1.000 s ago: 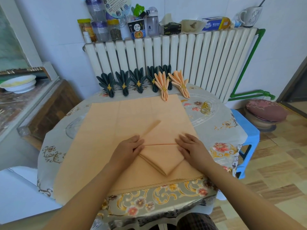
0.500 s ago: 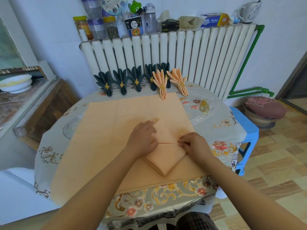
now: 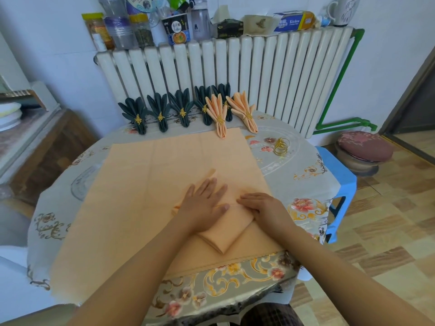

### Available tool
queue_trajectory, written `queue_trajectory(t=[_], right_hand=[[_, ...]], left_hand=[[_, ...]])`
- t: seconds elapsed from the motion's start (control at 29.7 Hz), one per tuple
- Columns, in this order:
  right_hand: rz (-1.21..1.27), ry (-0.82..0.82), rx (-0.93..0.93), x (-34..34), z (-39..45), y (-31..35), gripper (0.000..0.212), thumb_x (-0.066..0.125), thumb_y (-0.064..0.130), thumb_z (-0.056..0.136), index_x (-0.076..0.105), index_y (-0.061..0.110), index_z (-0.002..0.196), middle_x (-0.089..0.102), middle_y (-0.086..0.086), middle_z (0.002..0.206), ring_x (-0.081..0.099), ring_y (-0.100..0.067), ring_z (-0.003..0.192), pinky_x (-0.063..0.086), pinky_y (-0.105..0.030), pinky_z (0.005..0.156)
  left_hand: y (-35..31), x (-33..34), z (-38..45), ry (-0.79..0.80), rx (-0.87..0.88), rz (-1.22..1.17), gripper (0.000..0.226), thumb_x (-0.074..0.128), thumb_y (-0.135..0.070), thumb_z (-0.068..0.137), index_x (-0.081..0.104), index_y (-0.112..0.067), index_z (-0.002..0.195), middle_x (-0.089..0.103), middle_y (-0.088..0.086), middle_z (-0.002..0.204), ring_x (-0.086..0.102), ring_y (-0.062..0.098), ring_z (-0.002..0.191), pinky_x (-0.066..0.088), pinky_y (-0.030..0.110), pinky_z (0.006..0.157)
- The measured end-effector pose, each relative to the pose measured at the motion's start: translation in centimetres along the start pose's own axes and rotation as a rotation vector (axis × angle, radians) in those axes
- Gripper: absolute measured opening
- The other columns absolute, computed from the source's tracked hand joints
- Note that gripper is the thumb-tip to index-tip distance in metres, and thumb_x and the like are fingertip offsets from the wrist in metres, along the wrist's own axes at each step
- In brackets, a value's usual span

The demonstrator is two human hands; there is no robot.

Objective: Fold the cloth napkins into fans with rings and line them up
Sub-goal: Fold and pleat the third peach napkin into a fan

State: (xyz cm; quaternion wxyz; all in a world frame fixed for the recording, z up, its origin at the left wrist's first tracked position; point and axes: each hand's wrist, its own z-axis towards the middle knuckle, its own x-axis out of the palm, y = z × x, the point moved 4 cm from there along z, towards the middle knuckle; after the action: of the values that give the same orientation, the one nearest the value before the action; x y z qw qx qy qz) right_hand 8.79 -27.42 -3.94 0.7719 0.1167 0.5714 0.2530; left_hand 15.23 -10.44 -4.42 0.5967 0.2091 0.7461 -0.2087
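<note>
Flattened now, the left hand (image 3: 204,205) presses the folded napkin (image 3: 221,229), fingers (image 3: 211,184) straight; right hand (image 3: 264,207) likewise.

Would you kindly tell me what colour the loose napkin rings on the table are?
Gold; the napkin rings show best in the head view.

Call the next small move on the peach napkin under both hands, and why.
Probably slide the left hand along the fold to crease it flat while the right hand pins the other side. Both palms lie flat on the folded peach napkin, its point aimed at the table's near edge. It has no pleats yet, and the spare gold rings sit untouched to the right.
</note>
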Motion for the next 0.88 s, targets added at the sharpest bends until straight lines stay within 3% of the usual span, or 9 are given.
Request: queue_trajectory(t=[0.1,0.17,0.27,0.37,0.47,0.57,0.67,0.77,0.88], right_hand=[[-0.008,0.091,0.002,-0.1,-0.2,-0.3,0.038,0.042,0.021,0.09,0.064,0.02,0.122,0.06,0.0,0.129,0.05,-0.017,0.125,0.033,-0.027,0.107],[-0.065,0.207,-0.057,0.1,-0.7,-0.6,0.055,0.025,0.034,0.088,0.051,0.022,0.135,0.048,0.003,0.141,0.037,-0.01,0.135,0.018,-0.026,0.115],[-0.209,0.331,-0.149,0.4,-1.0,-0.9,0.068,0.006,0.044,0.085,0.025,0.024,0.147,0.023,0.009,0.152,0.012,-0.001,0.141,-0.006,-0.021,0.115],[-0.302,0.356,-0.171,0.3,-1.0,-0.6,0.072,-0.003,0.047,0.084,0.016,0.024,0.149,0.013,0.012,0.152,0.003,0.001,0.141,-0.015,-0.021,0.113],[-0.296,0.335,-0.193,0.4,-1.2,-0.7,0.069,0.001,0.046,0.089,0.021,0.017,0.148,0.022,0.001,0.154,0.012,-0.009,0.144,-0.012,-0.022,0.114],[-0.228,0.336,-0.198,-0.2,-1.6,-0.4,0.067,0.005,0.046,0.09,0.016,0.018,0.15,0.026,-0.001,0.154,0.014,-0.01,0.144,-0.009,-0.018,0.114],[-0.16,0.385,-0.239,-1.0,-1.5,-0.1,0.065,0.011,0.05,0.09,0.03,0.023,0.145,0.026,-0.001,0.154,0.011,-0.008,0.144,-0.006,-0.018,0.115],[-0.171,0.46,-0.274,-1.5,-1.3,-0.3,0.055,0.02,0.054,0.09,0.045,0.024,0.129,0.021,-0.004,0.156,0.003,-0.004,0.142,-0.007,-0.017,0.115],[-0.213,0.463,-0.287,-1.6,-1.1,-0.6,0.031,0.04,0.04,0.097,0.051,0.021,0.119,0.024,-0.004,0.155,0.009,-0.008,0.144,-0.005,-0.014,0.113]], left_hand=[[1.7,0.2,-1.4,-0.017,-0.018,-0.024,0.057,0.017,-0.05,0.101,-0.002,-0.033,0.152,-0.012,-0.004,0.16,-0.013,0.01,0.146,-0.006,0.039,0.119],[2.4,0.3,-2.3,-0.014,-0.035,-0.033,0.056,0.017,-0.046,0.102,-0.002,-0.03,0.153,-0.011,-0.005,0.16,-0.012,0.01,0.146,-0.005,0.038,0.119],[2.4,-0.3,-2.7,-0.015,-0.054,-0.005,0.055,0.017,-0.041,0.103,0.001,-0.025,0.154,-0.007,-0.004,0.161,-0.01,0.011,0.147,-0.01,0.04,0.118],[0.1,-1.7,-3.6,-0.122,0.07,0.065,0.053,0.026,-0.032,0.103,0.013,-0.02,0.153,0.006,0.0,0.161,-0.002,0.013,0.148,-0.012,0.036,0.117],[-2.5,-1.1,-4.9,-0.056,0.188,-0.087,0.058,0.036,-0.039,0.101,0.012,-0.028,0.152,0.006,0.001,0.161,0.0,0.014,0.148,-0.008,0.036,0.118],[-2.9,0.5,-5.7,0.032,0.176,-0.029,0.057,0.025,-0.049,0.101,0.0,-0.039,0.151,-0.011,0.0,0.16,-0.013,0.019,0.147,-0.011,0.044,0.117],[-2.6,1.0,-5.7,0.027,0.176,0.012,0.053,0.019,-0.05,0.101,-0.002,-0.043,0.15,-0.015,0.001,0.16,-0.017,0.019,0.146,-0.013,0.046,0.117],[-2.5,0.6,-5.6,0.053,0.19,-0.062,0.053,0.026,-0.051,0.1,0.007,-0.043,0.149,-0.012,-0.002,0.16,-0.016,0.016,0.146,-0.014,0.042,0.117],[-2.1,-0.2,-5.6,0.088,0.192,-0.301,0.055,0.042,-0.053,0.095,0.029,-0.039,0.146,-0.001,-0.005,0.161,-0.01,0.011,0.147,-0.013,0.039,0.117]])
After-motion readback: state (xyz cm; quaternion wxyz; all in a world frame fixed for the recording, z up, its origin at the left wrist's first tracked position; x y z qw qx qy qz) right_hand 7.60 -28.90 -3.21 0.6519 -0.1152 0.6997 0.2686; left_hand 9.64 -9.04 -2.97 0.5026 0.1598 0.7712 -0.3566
